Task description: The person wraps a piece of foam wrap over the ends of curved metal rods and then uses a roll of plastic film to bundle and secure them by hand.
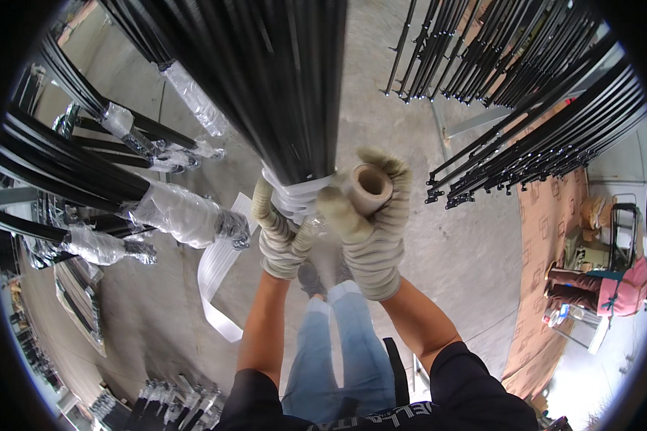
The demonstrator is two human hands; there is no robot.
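In front of me hangs a thick bundle of long black bars [287,86], its near end wrapped in white sheeting [298,197]. My left hand [280,241], in a striped knit work glove, cups that wrapped end, fingers along its left side. My right hand [374,251], gloved alike, grips a roll of stretch film [368,188] whose hollow cardboard core faces up. The roll is just right of the bundle's end, and clear film seems to run between them. A flat white strip [219,276] dangles at the left of my left hand.
Other black bundles with film-wrapped ends [183,208] jut in from the left. Rows of thin black rods [532,158] hang at the right. Printed brown cardboard [546,280] lies along the right side, with a person in pink [622,291] beyond it. Concrete floor [467,266] spreads below.
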